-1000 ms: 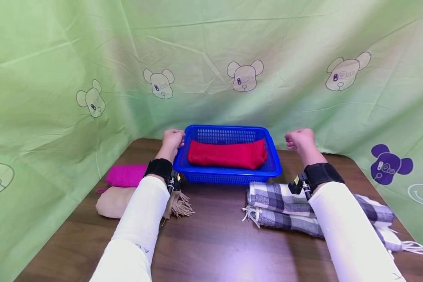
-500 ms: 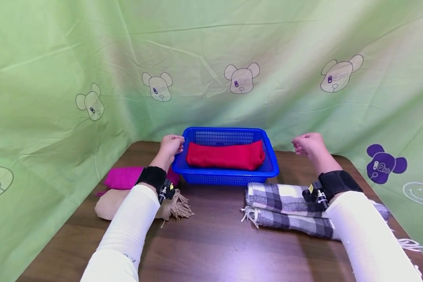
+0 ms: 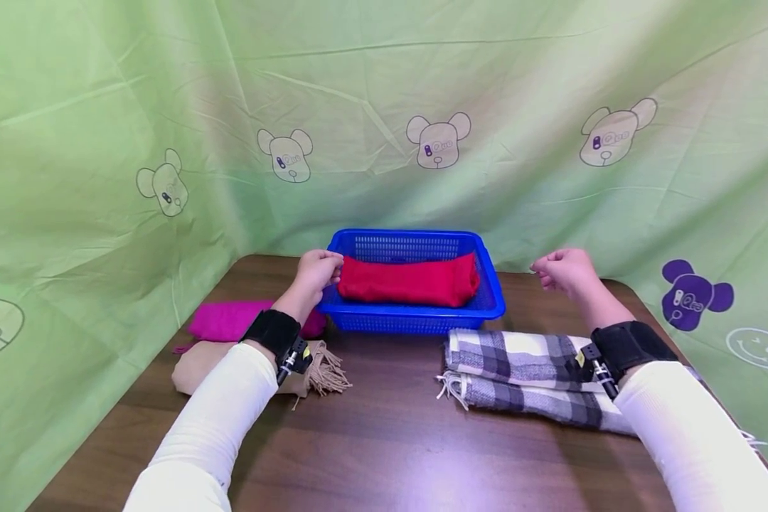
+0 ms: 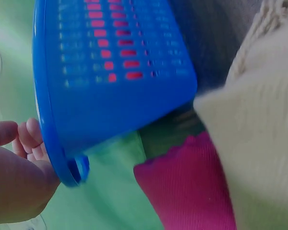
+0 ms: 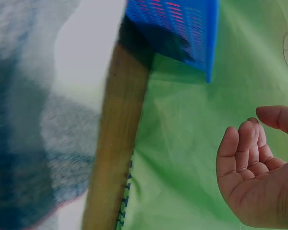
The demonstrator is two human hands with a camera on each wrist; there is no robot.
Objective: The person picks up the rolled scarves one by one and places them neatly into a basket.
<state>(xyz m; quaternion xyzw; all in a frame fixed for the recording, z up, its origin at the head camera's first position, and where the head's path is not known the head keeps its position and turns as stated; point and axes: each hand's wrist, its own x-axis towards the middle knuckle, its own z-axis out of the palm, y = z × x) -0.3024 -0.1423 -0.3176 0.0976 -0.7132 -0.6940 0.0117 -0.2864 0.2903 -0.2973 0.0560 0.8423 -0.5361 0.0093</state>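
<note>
A folded red cloth (image 3: pixel 409 281) lies lengthwise inside a blue plastic basket (image 3: pixel 416 320) with slotted sides. My left hand (image 3: pixel 318 272) hovers at the basket's left rim, its fingers loosely bent. In the left wrist view that hand (image 4: pixel 19 172) shows beside the blue rim (image 4: pixel 48 120), with nothing in its fingers. Off to the right of the basket, my right hand (image 3: pixel 566 272) is in the air, apart from everything. The right wrist view shows its fingers (image 5: pixel 228 153) loosely curled, thumb apart from them, holding nothing.
Left of the basket lie a magenta folded cloth (image 3: pixel 224 320) and a beige fringed scarf (image 3: pixel 198 366), partly under my left arm. Grey-and-white checked scarves (image 3: pixel 518 363) lie front right, partly behind my right forearm. A green printed curtain (image 3: pixel 371 85) surrounds the brown table (image 3: pixel 371 441).
My right hand has moved right, farther from the basket. My left hand has shifted slightly right, over the basket's left rim. The basket and cloths stay in place.
</note>
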